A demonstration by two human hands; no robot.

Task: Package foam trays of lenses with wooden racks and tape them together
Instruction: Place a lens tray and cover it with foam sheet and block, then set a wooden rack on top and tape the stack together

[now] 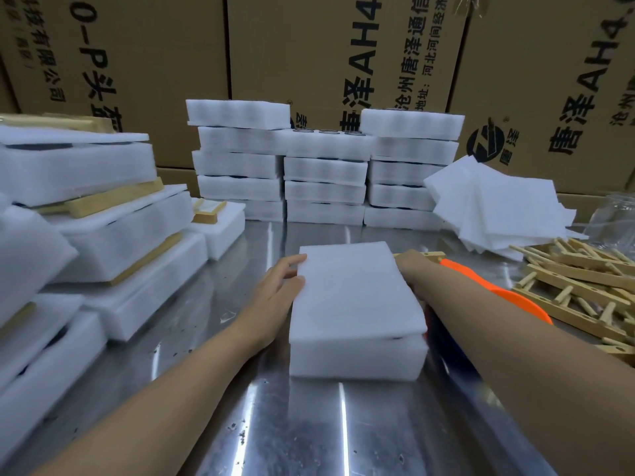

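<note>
Head view: foam tray (357, 304) on worktop (309, 424).
Likely light, crushable; hold long sides; left grip (275, 297) spread, right grip (410, 266) unclear.

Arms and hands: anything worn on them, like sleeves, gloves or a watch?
Nothing worn shows: no sleeves as far as the picture's edge, and the left hand and right hand carry no gloves, watch or bands. The right hand's fingers are hidden.

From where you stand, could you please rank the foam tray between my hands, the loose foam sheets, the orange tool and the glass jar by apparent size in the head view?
1. foam tray, nearest the camera, so its lead is unsure.
2. loose foam sheets.
3. orange tool, partly hidden.
4. glass jar, cropped.
</note>
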